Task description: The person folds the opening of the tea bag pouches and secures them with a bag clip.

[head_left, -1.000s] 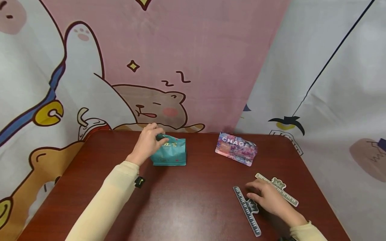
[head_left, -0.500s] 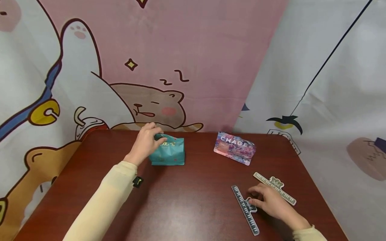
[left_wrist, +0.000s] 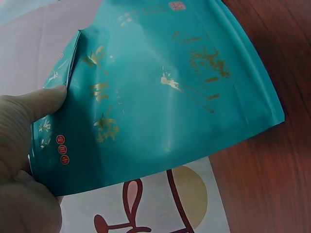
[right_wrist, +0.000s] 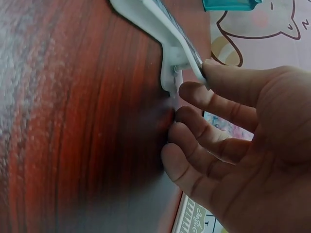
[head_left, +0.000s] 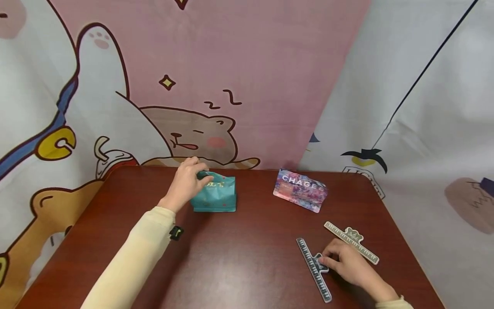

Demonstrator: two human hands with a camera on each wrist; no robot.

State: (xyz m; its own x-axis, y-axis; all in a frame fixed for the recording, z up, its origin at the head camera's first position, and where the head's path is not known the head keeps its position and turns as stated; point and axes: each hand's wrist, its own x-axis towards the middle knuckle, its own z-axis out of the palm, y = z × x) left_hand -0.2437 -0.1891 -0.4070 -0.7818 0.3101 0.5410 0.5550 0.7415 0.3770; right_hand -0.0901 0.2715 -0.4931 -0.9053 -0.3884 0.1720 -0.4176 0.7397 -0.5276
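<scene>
At the back left of the table, a teal pouch [head_left: 216, 197] with gold lettering stands on its base. My left hand [head_left: 188, 180] pinches its folded top edge, thumb on the printed side in the left wrist view [left_wrist: 41, 102]. At the right, a black sheet music clip [head_left: 314, 270] with a piano-key pattern lies on the table. My right hand [head_left: 347, 262] has its thumb on the clip's handle and its index fingertip by the lower lever, the other fingers curled below. In the right wrist view, the clip's white levers [right_wrist: 167, 43] stand apart.
A cream clip [head_left: 353, 242] of the same shape lies just beyond my right hand. A pink and purple pouch [head_left: 301, 191] lettered CHAGEE lies at the back right. Behind the wooden table [head_left: 239, 253] hangs a cartoon-printed cloth [head_left: 270, 86].
My right hand's fingers have drawn in and its thumb and index finger have closed on the black clip's handle. The left hand keeps its hold on the teal pouch. The view shifted slightly.
</scene>
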